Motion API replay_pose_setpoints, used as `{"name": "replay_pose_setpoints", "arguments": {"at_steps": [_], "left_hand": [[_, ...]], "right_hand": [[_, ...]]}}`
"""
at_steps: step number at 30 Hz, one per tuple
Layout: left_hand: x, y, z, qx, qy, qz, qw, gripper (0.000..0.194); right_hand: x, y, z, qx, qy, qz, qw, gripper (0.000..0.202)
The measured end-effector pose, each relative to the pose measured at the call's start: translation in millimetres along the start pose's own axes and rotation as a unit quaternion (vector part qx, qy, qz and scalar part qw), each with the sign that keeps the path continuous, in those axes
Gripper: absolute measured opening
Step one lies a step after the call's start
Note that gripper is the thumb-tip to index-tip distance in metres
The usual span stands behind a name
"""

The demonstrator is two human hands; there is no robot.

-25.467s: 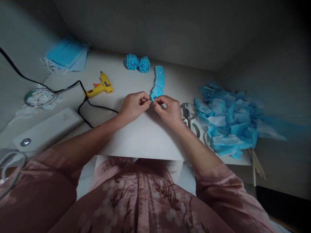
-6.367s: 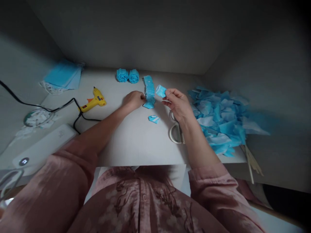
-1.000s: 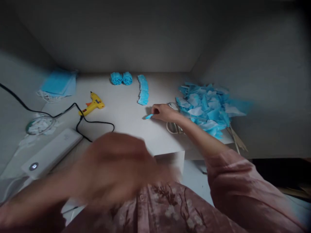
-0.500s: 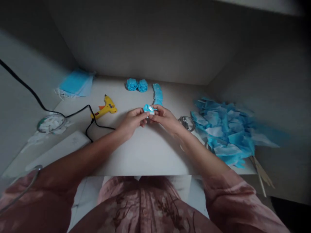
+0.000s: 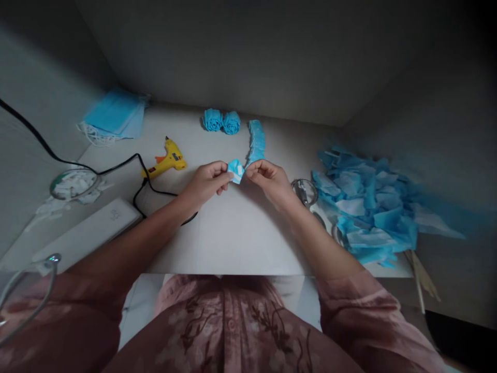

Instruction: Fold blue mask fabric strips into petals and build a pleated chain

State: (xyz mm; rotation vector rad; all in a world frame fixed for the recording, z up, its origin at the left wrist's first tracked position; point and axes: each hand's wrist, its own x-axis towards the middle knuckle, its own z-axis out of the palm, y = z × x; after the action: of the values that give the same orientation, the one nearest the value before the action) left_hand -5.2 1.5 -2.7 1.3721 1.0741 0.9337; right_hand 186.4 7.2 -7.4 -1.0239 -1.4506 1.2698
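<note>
Between the thumb and fingers of my left hand point(image 5: 209, 180) is a small folded blue fabric piece point(image 5: 235, 171) with a white strip on its face. My right hand point(image 5: 269, 178) is a short gap to the right of it, thumb and fingertips pinched together. Whether anything is inside that pinch is too small to tell. Just beyond my right fingertips lies a curved row of overlapping blue folded pieces point(image 5: 257, 139). Two blue fabric roses point(image 5: 213, 120) sit side by side at the back, left of the row.
A yellow glue gun point(image 5: 166, 159) with a black cord lies at left. Behind it is a stack of blue face masks point(image 5: 115, 115). White scraps point(image 5: 75, 185) and a white power bank point(image 5: 91, 233) are nearer. At right are a metal ring point(image 5: 305, 191) and a heap of blue fabric cuttings point(image 5: 368, 202).
My right hand has come off the folded blue piece, which now stays in my left hand alone. The view has shifted a little, so the table's things appear higher.
</note>
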Motion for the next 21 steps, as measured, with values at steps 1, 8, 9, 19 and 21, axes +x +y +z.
{"name": "replay_pose_setpoints", "arguments": {"at_steps": [1, 8, 9, 19, 21], "left_hand": [[0.1, 1.0, -0.3, -0.005, 0.006, -0.002, 1.0, 0.016], [-4.0, -3.6, 4.4, 0.059, -0.044, 0.01, 0.997, 0.018], [-4.6, -4.8, 5.4, 0.077, -0.05, 0.021, 0.996, 0.018], [-5.4, -1.5, 7.0, 0.016, -0.035, -0.019, 0.999, 0.022], [-6.8, -0.7, 8.3, 0.025, -0.043, -0.023, 0.998, 0.019]], "right_hand": [[-0.8, 0.1, -1.0, 0.003, 0.007, -0.001, 1.0, 0.038], [-3.9, -1.2, -0.6, -0.019, -0.008, 0.006, 1.0, 0.043], [-4.5, -0.6, 0.7, -0.029, -0.022, 0.009, 0.999, 0.042], [-6.5, -2.5, 2.2, 0.053, 0.018, 0.024, 0.998, 0.04], [-6.5, -1.4, 2.2, 0.059, 0.018, 0.031, 0.998, 0.042]]}}
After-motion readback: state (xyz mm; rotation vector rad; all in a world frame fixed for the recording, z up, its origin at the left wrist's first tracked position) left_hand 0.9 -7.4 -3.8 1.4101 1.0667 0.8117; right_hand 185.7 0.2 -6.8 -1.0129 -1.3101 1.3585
